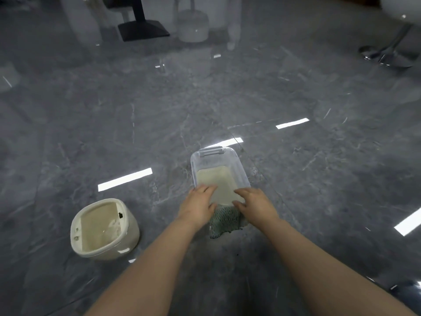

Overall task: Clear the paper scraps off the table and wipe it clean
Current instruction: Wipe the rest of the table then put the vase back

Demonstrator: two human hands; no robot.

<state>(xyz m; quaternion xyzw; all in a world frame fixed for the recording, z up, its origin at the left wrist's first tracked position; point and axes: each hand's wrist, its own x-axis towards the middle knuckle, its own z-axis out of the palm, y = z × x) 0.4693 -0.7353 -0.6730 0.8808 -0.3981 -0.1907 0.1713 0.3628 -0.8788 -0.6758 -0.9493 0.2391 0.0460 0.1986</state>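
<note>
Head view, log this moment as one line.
left hand: on cloth | right hand: on cloth | clear tub: ahead | cream bin: left
</note>
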